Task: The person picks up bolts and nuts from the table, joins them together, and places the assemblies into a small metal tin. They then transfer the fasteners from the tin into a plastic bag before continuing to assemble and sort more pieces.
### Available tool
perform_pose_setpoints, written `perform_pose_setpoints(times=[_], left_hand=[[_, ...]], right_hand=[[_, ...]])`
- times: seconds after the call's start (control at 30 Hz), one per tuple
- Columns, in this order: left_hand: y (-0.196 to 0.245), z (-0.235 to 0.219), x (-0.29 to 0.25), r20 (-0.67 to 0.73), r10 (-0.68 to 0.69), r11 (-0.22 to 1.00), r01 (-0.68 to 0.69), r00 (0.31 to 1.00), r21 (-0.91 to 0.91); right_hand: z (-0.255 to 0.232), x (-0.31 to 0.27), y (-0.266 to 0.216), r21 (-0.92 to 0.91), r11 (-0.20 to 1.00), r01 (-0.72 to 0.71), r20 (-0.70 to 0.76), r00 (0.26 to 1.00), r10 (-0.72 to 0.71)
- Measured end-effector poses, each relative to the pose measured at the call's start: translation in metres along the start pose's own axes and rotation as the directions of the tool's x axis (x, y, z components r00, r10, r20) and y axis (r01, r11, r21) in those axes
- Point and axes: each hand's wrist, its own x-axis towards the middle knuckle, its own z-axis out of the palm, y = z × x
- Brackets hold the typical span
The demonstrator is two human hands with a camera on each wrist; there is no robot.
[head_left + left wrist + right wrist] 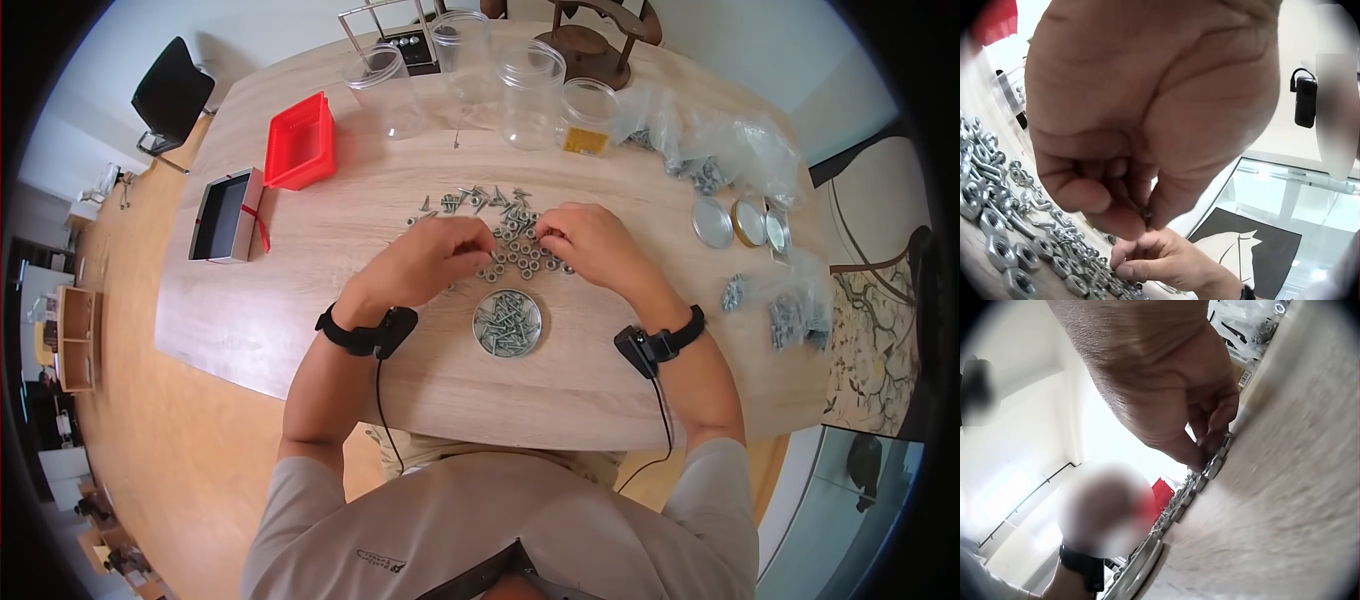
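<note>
In the head view my left hand [435,258] hovers at the left side of a pile of metal nuts [522,262]. Its thumb and forefinger pinch a small dark metal piece [1146,214], mostly hidden by the fingertips. My right hand [592,245] is at the pile's right side, thumb and fingers bent down onto the nuts [1199,482]. I cannot tell whether it grips one. Loose screws [492,196] lie along the far side of the nuts. Closer to my body stands a round shallow dish [540,328] filled with screws [507,322].
At the left are a red bin [300,145] and an open grey box [228,215]. Clear plastic jars [530,100] line the back. To the right lie bags of hardware [740,150], round lids [712,222] and more bagged pieces [798,312].
</note>
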Motion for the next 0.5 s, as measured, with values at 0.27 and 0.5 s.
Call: perform_pose_setpoints(times=[0.27,0.5], left_hand=[[0.007,0.011,-0.004,0.243,0.140,0.989,-0.126,0.960,-0.073],[0.012,0.011,-0.003,0.119,0.066,0.996,-0.072,0.991,0.044]], right_hand=[[-0.010,0.001,-0.008,0.172,0.980,-0.102,0.083,0.993,0.089],[-0.036,-0.007,-0.046,0.439,0.894,-0.093,0.348,0.935,-0.073]])
